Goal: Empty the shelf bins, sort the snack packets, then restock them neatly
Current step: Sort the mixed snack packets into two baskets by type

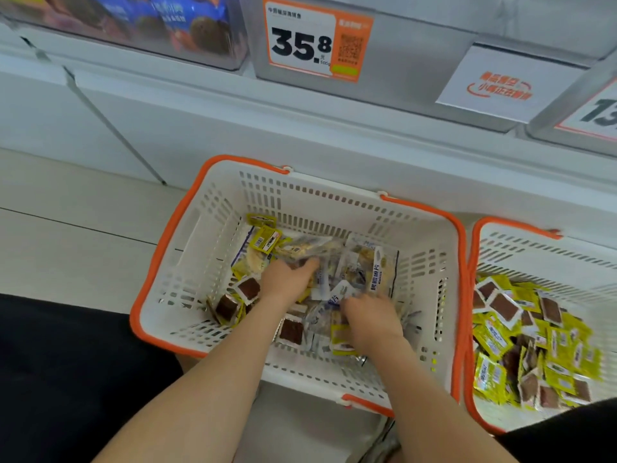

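Head view, mid-sort at the foot of the shelving. Reaches with both bare arms into the white slotted plastic basket (213, 228). Left hand (287, 279) palm-down near the middle of the mixed snack packets (334, 252); right hand (370, 319) nearer the front right corner, fingers bent into the heap. Too much motion blur to tell what either pinches.

Looks partly sorted. Second basket (534, 255), touching the first along its orange right rim, with only sorted yellow packets (521, 332): flat, glossy, crinkled, each with a brown square window. Left to separate in the first basket: larger, puffier clear-and-white film pouches (377, 269) of pale crisps, plus stray yellow sachets (263, 238) along the left wall and front edge.

Above, a rigid clear shelf bin (417, 48) beside the orange price tag (314, 41), seemingly bare; further left, blue biscuit packs (133, 28) behind clear plastic. Restocking judged not yet begun.
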{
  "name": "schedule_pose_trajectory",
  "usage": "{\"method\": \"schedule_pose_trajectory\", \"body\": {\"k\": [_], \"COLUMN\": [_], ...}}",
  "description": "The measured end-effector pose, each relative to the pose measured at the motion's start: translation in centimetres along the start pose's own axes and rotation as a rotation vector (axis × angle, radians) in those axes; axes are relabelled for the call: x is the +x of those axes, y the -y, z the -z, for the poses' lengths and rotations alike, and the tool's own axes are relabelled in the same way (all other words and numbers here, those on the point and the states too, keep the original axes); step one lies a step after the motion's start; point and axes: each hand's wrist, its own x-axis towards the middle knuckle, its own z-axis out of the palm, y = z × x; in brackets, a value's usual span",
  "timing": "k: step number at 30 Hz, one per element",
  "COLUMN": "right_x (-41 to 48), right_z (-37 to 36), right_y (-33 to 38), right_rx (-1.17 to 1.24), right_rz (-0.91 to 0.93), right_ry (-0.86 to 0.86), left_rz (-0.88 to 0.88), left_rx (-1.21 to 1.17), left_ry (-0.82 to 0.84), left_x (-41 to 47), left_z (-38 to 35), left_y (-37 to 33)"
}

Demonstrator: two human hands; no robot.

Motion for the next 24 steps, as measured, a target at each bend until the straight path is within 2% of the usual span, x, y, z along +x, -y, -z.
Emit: {"method": "schedule_pose_trajectory", "body": {"k": [1,2,5,7,10,11,15,19,21,24], "right_x": [0.1,0.2,0.9,1.0,0.9,0.9,0.3,0.5,0.9,1.6], "right_z": [0.0,-0.1,0.2,0.4,0.5,0.6,1.1,1.6,1.6,2.1], "right_y": [-0.1,-0.2,-0.7,-0.8,-0.3,-0.1,0.4,0.6,0.5,0.1], "right_rx": [0.075,0.161,0.357,0.401,0.395,0.393,0.438,0.605,0.675,0.791], "right_rz": [-0.013,-0.035,-0.1,-0.102,-0.111,-0.12,-0.108,-0.133,-0.154,-0.202], "right_ry": [-0.039,-0.094,-0.303,-0.311,-0.276,-0.284,-0.305,-0.445,-0.503,-0.516], "left_rz": [-0.019,-0.061,-0.157,-0.108,-0.126,-0.14,-0.197,-0.111,-0.092,-0.152], "left_rx": [-0.043,0.023,0.368,0.463,0.491,0.467,0.103,-0.261,-0.355,-0.412], "left_ry": [0.024,0.057,0.144,0.14,0.039,0.0,-0.038,-0.046,-0.024,0.023], "left_x": [0.2,0.3,1.5,1.5,1.2,1.6,1.9,1.3,1.3,1.3], "left_z": [-0.2,-0.2,-1.0,-1.5,-1.6,-1.6,-1.5,-1.1,-0.9,-0.4], "left_y": [-0.2,-0.3,1.4,2.6,3.2,3.3,3.1,1.7,0.4,-2.0]}}
